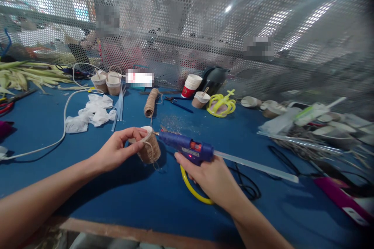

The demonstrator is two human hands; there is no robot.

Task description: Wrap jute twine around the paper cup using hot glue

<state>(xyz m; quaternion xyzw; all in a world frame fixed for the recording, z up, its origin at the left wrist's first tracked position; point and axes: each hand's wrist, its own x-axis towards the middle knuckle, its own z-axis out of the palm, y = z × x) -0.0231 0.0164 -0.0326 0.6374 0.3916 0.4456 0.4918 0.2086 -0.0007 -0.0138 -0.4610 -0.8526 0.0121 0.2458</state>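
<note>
My left hand (118, 149) grips a small paper cup partly wrapped in brown twine (149, 148), holding it tilted just above the blue table (146, 198). A loose twine end hangs from the cup. My right hand (209, 177) is closed round a blue hot glue gun (187, 146) with a yellow stand loop below it. The gun's nozzle touches the cup's upper rim. A clear glue stick (257, 166) juts out of the gun's back toward the right.
A twine spool (150, 102), spare glue sticks (119, 109), crumpled white plastic (92, 113), twine-wrapped cups (106, 81), a red-and-white cup stack (191, 85), a yellow crown shape (222, 105) and a white cable (62, 124) lie on the table. Clutter fills the right side. A perforated screen stands behind, with people beyond.
</note>
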